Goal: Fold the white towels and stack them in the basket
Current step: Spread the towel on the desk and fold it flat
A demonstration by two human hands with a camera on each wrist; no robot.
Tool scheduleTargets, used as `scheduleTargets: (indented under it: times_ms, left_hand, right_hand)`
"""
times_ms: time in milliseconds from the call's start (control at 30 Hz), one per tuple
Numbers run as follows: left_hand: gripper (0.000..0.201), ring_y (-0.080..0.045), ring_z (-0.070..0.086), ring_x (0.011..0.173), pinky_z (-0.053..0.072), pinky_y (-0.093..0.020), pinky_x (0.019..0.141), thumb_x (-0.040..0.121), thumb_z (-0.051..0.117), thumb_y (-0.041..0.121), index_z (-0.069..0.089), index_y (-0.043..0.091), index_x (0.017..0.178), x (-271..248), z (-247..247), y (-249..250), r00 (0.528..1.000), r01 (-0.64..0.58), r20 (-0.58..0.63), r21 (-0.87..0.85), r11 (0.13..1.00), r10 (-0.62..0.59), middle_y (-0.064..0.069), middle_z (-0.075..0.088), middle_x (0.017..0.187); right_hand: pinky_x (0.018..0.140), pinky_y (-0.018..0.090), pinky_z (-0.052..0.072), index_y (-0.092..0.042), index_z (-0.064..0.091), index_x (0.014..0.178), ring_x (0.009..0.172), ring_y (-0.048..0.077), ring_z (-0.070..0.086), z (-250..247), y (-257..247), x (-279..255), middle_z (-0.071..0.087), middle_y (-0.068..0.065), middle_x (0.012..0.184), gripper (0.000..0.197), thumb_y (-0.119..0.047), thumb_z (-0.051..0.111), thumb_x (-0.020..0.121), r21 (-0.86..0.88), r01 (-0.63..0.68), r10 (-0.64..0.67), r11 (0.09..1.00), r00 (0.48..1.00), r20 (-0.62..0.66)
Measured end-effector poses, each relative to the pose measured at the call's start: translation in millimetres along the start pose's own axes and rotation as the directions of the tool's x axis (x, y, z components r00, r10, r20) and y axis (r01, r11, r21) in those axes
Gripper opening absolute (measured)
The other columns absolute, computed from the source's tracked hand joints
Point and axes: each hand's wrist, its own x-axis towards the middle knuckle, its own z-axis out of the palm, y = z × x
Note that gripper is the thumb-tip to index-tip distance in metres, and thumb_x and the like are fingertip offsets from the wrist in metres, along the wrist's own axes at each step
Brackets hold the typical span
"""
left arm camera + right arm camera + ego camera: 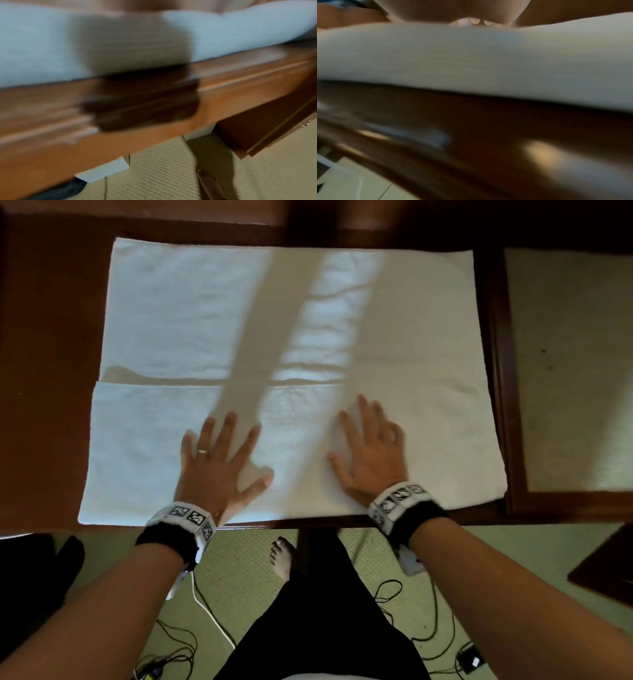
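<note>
A large white towel (191, 313) lies spread on the brown wooden table (48, 337), its near part folded over into a flap (137, 446) whose edge runs across the middle. My left hand (219, 453) lies flat on the flap with fingers spread. My right hand (370, 446) lies flat on the towel to the right, fingers spread too. Both wrist views are blurred; each shows the towel's near edge (34, 47) (471, 60) over the table's front edge. No basket is in view.
A second table with a pale top (568, 364) stands close on the right. Below the table's front edge lie green carpet (239, 577), my bare foot (282, 556) and several cables (205, 607). A dark board (606, 566) sits at the lower right.
</note>
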Motion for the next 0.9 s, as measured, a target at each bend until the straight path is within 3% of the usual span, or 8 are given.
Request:
scheduleTargets:
  times_ms: [67, 167, 333, 467, 567, 633, 767, 900]
  left_hand:
    - [0.089, -0.047, 0.011, 0.150, 0.017, -0.072, 0.111, 0.085, 0.023, 0.081, 0.013, 0.034, 0.160, 3.3, 5.3, 7.8, 1.000, -0.002, -0.014, -0.006, 1.000, 0.002, -0.012, 0.006, 0.168]
    - [0.091, -0.047, 0.010, 0.150, 0.015, -0.072, 0.112, 0.084, 0.020, 0.083, 0.011, 0.035, 0.160, 2.9, 8.3, 3.8, 0.999, -0.014, -0.038, -0.002, 1.000, 0.014, -0.010, 0.004, 0.168]
    - [0.093, -0.042, 0.006, 0.151, 0.015, -0.069, 0.113, 0.083, 0.016, 0.086, 0.003, 0.036, 0.160, 3.0, 7.9, -0.2, 0.999, -0.008, -0.032, 0.013, 1.000, 0.008, -0.008, 0.001, 0.168]
    - [0.097, -0.041, 0.006, 0.152, 0.015, -0.068, 0.114, 0.081, 0.023, 0.086, 0.007, 0.033, 0.160, 2.7, 5.8, 0.6, 1.000, -0.012, -0.028, 0.007, 1.000, 0.012, -0.008, 0.001, 0.169]
    - [0.097, -0.044, 0.013, 0.150, 0.017, -0.067, 0.114, 0.081, 0.027, 0.083, 0.012, 0.029, 0.160, 5.2, -0.8, 4.6, 1.000, -0.008, -0.026, 0.013, 1.000, 0.008, -0.012, 0.007, 0.168]
    - [0.096, -0.044, 0.024, 0.147, 0.022, -0.067, 0.112, 0.082, 0.028, 0.081, 0.020, 0.026, 0.159, 8.7, -6.2, 13.3, 0.996, -0.083, -0.019, 0.045, 0.995, 0.084, -0.015, 0.015, 0.166]
    - [0.088, -0.040, 0.027, 0.148, 0.029, -0.069, 0.108, 0.085, 0.023, 0.080, 0.013, 0.034, 0.160, 14.4, -11.5, 20.2, 0.968, -0.247, 0.060, 0.069, 0.967, 0.243, -0.009, 0.012, 0.168]
    - [0.084, -0.033, 0.006, 0.154, 0.020, -0.068, 0.114, 0.086, 0.013, 0.083, -0.006, 0.043, 0.157, 6.8, -20.4, -39.0, 0.997, 0.027, 0.070, -0.018, 0.999, -0.025, 0.004, -0.012, 0.168]
  right_hand:
    - [0.109, 0.054, 0.026, -0.026, 0.035, 0.152, 0.150, 0.034, 0.016, 9.0, -33.1, 6.4, 0.014, 0.011, 0.164, 0.073, -0.059, 0.044, 0.088, -0.021, 0.166, -0.164, 0.986, 0.984, 0.064]
    - [0.113, 0.054, 0.019, -0.033, 0.024, 0.155, 0.153, 0.029, 0.002, 13.0, -29.2, 8.9, 0.003, 0.006, 0.166, 0.072, -0.063, 0.037, 0.092, -0.057, 0.217, -0.207, 0.974, 0.967, 0.151]
    - [0.117, 0.050, 0.015, -0.041, 0.009, 0.156, 0.153, 0.020, 0.001, -3.8, 79.9, -4.5, -0.001, -0.001, 0.166, 0.067, -0.066, 0.019, 0.095, -0.109, -0.088, 0.100, 0.990, 0.989, 0.107]
    - [0.121, 0.054, 0.009, -0.035, -0.003, 0.157, 0.152, 0.019, -0.011, -22.0, 130.9, -11.7, -0.013, 0.001, 0.165, 0.070, -0.066, 0.011, 0.096, -0.082, -0.335, 0.344, 0.939, 0.926, 0.157]
    - [0.120, 0.054, 0.012, -0.025, 0.008, 0.158, 0.152, 0.027, -0.005, -27.9, 103.6, -4.3, -0.007, 0.009, 0.166, 0.074, -0.063, 0.016, 0.095, -0.083, -0.359, 0.367, 0.930, 0.921, 0.131]
    - [0.119, 0.052, 0.014, -0.027, 0.015, 0.157, 0.152, 0.031, 0.000, -28.7, 68.5, -1.5, -0.003, 0.009, 0.166, 0.073, -0.063, 0.022, 0.094, -0.068, -0.240, 0.248, 0.968, 0.959, 0.136]
    - [0.119, 0.056, 0.008, -0.035, 0.002, 0.157, 0.151, 0.035, -0.009, -21.9, 26.2, 0.3, -0.016, 0.006, 0.165, 0.073, -0.065, 0.027, 0.095, -0.060, -0.153, 0.165, 0.986, 0.938, 0.305]
    - [0.120, 0.057, 0.008, -0.037, -0.004, 0.156, 0.151, 0.034, -0.012, -29.2, 27.6, 1.4, -0.022, 0.004, 0.163, 0.076, -0.066, 0.029, 0.095, -0.051, -0.170, 0.177, 0.984, 0.918, 0.355]
